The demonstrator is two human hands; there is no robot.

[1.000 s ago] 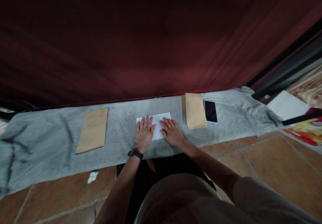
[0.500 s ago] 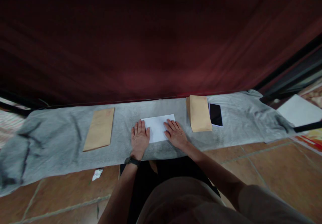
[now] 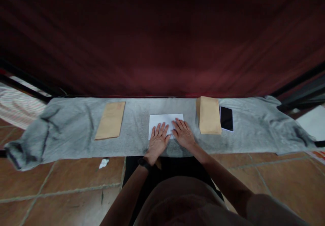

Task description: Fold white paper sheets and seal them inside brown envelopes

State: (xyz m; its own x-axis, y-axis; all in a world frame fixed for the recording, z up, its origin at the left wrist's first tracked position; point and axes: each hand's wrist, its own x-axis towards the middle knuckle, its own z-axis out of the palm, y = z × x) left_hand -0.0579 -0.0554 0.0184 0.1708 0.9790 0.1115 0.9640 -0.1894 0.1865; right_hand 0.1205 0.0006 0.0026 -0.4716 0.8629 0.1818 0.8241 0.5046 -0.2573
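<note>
A: Head view, white paper (image 3: pixel 164 120): where?
B: Flat on the middle of the grey cloth (image 3: pixel 76 134), pinned under both hands.
A: And the left hand (image 3: pixel 157 141)?
B: Open, palm down, fingers spread over the paper's near edge.
A: Then the right hand (image 3: pixel 184 135)?
B: Open too, flat on the near right corner.
A: Elsewhere on the cloth?
B: Toward its left end, single brown envelope (image 3: pixel 111 120); right of its middle, stack of brown envelopes (image 3: pixel 209 115), black phone (image 3: pixel 226 118) just beside.

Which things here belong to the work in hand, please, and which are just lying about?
In use: white paper, under left hand and right hand, on grey cloth.
Lying about: single envelope, envelope stack, phone, paper scrap.
</note>
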